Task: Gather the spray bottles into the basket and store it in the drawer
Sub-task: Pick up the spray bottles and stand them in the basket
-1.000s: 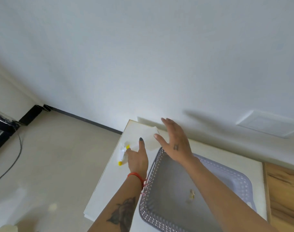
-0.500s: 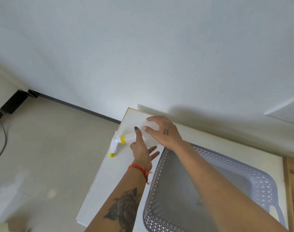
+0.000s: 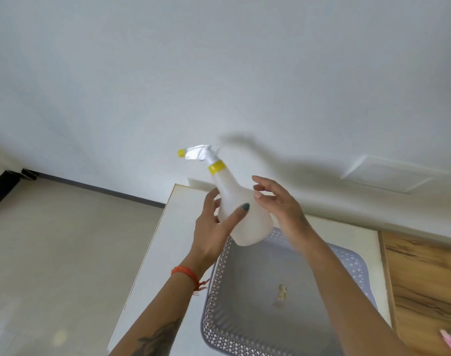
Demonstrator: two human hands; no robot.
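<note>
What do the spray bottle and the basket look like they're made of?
Spray bottle: probably translucent white plastic with a matte, frosted body and a yellow collar. Basket: likely moulded grey-lilac plastic, judging by its perforated lattice walls and smooth floor.

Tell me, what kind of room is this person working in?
Probably a plain room in a home, though little shows. There is a bare white wall, a pale tiled floor with a dark skirting strip, and a white cabinet top holding a grey perforated plastic basket beside a wood-grain surface.
</note>
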